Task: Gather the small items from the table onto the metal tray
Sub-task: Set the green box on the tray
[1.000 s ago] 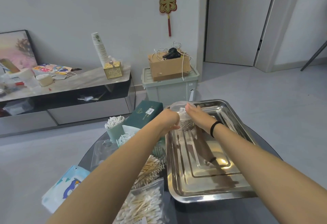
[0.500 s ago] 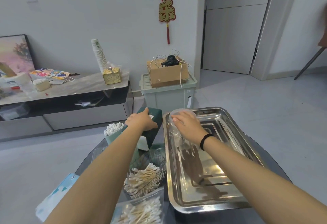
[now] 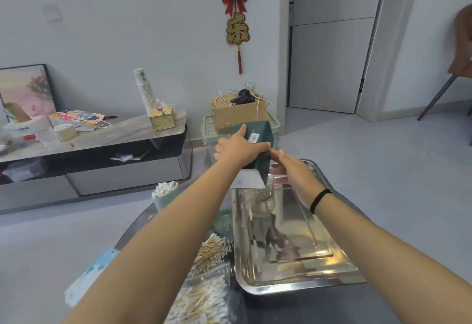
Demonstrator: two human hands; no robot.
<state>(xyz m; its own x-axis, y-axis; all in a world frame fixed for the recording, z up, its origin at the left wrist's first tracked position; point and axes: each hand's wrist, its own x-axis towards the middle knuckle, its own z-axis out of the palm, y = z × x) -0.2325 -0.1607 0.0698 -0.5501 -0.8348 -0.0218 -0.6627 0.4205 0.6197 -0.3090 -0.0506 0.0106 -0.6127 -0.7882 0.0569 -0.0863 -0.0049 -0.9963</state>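
Observation:
The metal tray (image 3: 301, 289) lies on the dark round table (image 3: 332, 305), right of centre. My left hand (image 3: 237, 150) grips a dark green box (image 3: 260, 132) from the top and holds it tilted in the air above the tray's far left corner. My right hand (image 3: 296, 173), with a black band on the wrist, lies flat with its fingertips touching the box's lower right side. Under that hand a clear jar of paper clips (image 3: 263, 196) stands inside the tray at its far end, partly hidden.
Left of the tray are a green cup of cotton swabs (image 3: 164, 193), a loose heap of wooden swabs (image 3: 212, 249), a clear bag of swabs (image 3: 204, 298) and a blue packet (image 3: 89, 277) at the table's left edge. A low TV cabinet and a storage bin stand beyond.
My left hand left the jar, took hold of the green box and lifted it off the table toward the tray. My right hand shifted from the jar's lid up to the box.

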